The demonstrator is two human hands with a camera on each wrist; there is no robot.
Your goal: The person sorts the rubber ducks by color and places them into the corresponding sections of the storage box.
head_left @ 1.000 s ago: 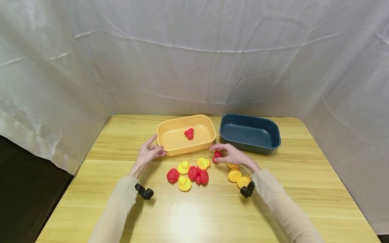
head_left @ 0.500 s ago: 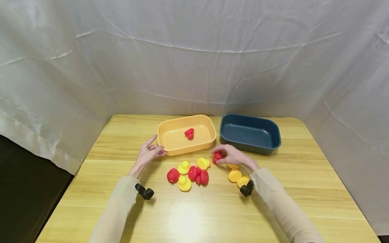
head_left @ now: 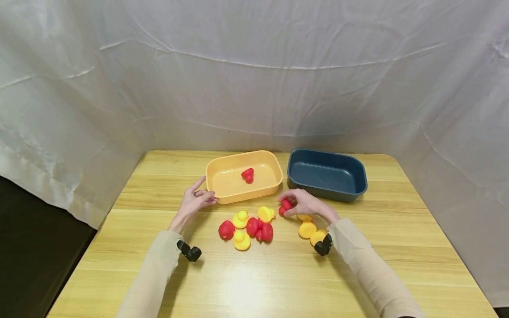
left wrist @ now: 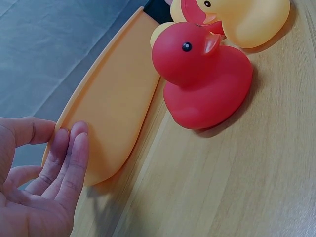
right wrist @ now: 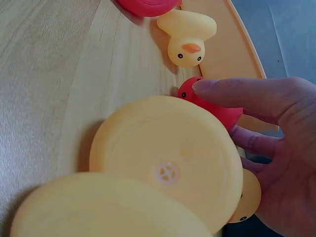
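Pinching a red duck (head_left: 285, 206), the right hand (head_left: 305, 204) is lifting it; left hand (head_left: 193, 201), fingers straight, is touching the yellow tub (head_left: 242, 193) beside it, likely the drop spot.

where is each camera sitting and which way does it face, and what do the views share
Head: worn on the head, looks forward and down at the table; both sleeved arms, left hand and right hand show.
Left wrist: low over the tabletop, faces the yellow tray and a red duck; fingers show.
Right wrist: low behind yellow ducks, faces the pinched red duck; fingers show.
Shared: all views show the yellow tray.
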